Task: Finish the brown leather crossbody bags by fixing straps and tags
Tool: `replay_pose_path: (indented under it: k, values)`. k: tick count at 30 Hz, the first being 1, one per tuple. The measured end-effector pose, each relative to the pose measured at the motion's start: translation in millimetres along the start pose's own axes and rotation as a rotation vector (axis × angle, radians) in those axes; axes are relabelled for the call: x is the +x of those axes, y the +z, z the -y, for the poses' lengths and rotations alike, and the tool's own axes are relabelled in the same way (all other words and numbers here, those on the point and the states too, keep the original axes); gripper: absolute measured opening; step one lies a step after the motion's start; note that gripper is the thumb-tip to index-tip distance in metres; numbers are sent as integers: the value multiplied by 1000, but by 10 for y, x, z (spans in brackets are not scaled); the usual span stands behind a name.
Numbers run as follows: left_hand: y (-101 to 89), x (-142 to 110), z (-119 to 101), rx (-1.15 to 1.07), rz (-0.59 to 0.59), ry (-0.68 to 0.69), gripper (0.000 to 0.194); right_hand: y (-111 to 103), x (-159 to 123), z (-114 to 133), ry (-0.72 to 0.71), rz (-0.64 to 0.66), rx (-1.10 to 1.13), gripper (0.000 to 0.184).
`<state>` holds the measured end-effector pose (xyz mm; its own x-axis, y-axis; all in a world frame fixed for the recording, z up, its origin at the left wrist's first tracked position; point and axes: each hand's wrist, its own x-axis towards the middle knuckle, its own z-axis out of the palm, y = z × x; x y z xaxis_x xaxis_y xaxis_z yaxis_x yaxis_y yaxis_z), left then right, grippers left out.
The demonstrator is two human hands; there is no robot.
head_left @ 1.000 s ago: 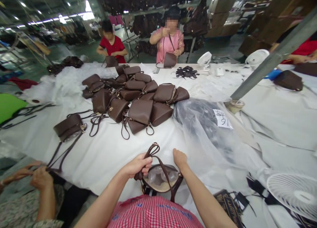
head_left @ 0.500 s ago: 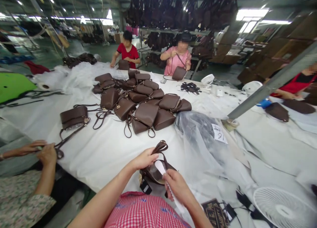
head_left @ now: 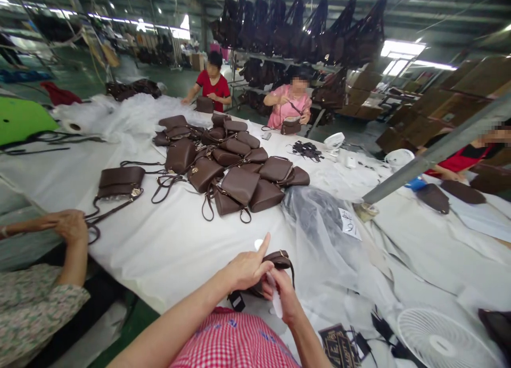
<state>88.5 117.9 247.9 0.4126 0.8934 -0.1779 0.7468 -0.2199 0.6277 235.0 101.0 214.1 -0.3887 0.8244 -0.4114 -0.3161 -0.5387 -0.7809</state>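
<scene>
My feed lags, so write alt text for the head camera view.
A person's right hand grips a white strip while the left hand, index finger extended, meets it beside a brown strap. Beyond, brown handbags lie heaped on a white table beside a plastic-wrapped bundle, with two co-workers opposite.

The right hand's (head_left: 284, 293) fingers hold 1 white strip (head_left: 275, 300), close against the left hand (head_left: 246, 269). Beyond both hands' fingers lie brown bags (head_left: 239, 184); 1 plastic-covered bundle (head_left: 319, 216) lies to their right.
</scene>
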Motion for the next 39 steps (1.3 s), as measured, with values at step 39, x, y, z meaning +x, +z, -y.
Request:
replay_pose_path:
  k: [39]
  values:
    - [234, 319, 190, -565, -371, -202, 37, -102, -24, 113, -113, -240, -810, 35]
